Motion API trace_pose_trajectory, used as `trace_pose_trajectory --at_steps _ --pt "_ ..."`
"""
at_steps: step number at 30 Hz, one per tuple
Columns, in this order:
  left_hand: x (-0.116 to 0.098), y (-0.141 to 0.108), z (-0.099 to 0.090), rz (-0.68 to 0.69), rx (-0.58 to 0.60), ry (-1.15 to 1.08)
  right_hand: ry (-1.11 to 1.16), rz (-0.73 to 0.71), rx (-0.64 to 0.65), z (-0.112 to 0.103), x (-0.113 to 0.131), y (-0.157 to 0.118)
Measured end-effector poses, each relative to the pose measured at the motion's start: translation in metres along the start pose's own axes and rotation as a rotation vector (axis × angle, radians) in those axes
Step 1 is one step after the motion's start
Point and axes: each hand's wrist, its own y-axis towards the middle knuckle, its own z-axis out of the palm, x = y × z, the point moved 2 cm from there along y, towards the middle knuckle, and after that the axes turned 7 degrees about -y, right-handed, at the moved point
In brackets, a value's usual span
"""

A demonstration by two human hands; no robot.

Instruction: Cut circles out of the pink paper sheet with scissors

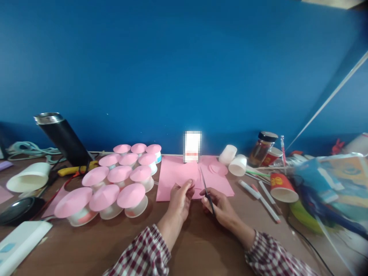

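Note:
My left hand (181, 197) is closed, thumb and fingers pinching a piece of pink paper (193, 177); its outline blends with the pink sheets (169, 180) behind it. In my right hand (220, 205) are scissors (209, 201) with dark handles, their blades pointing up and away beside the held paper. Whether the blades touch the paper I cannot tell. Pink paper circles (218, 168) rest on the right part of the sheets. To the left stand several paper cups (136, 207) in rows, topped with shallow pink paper cones (131, 195).
Two small white cups (238, 165) lie by the sheets, with markers (268, 207) nearby. Farther right are a red paper cup (283, 188) and a lidded jar (262, 148). At left are a black flask (61, 138), a yellow-handled tool (77, 170) and a tipped white cup (28, 177). A blue wall (172, 76) rises behind.

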Motion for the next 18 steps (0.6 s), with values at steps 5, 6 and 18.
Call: trace_pose_trajectory --at_steps 5,6,18 --pt "0.008 -0.002 0.0 -0.028 0.071 -0.006 -0.043 -0.009 -0.008 0.003 0.0 -0.001" --pt "0.008 -0.002 0.001 -0.025 0.086 -0.002 -0.043 -0.012 -0.009 0.003 0.0 -0.001" --pt "0.012 -0.004 0.0 -0.015 0.156 0.088 0.057 -0.022 -0.005 0.004 0.008 -0.001"
